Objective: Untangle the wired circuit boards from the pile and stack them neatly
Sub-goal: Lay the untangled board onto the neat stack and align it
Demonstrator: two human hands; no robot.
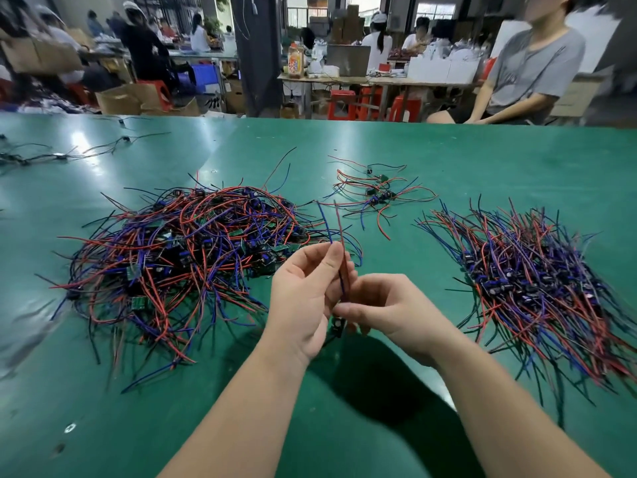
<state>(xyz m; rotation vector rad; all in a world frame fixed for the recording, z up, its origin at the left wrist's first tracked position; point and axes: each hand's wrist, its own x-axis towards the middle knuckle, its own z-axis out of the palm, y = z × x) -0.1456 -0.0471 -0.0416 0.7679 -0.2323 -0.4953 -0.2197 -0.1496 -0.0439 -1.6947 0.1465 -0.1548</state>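
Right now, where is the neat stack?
In the head view, the stack lies on the right side of the table, to the right of the right hand.

No text legible, orange label point(295, 66) on the clear plastic bottle point(296, 52) too blurred to read, dark print point(513, 77) on the grey T-shirt point(541, 50) indistinct

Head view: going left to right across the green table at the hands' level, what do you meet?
Tangled pile of wired boards → left hand → held board's wires, pinched by both hands → right hand → stack of wired boards.
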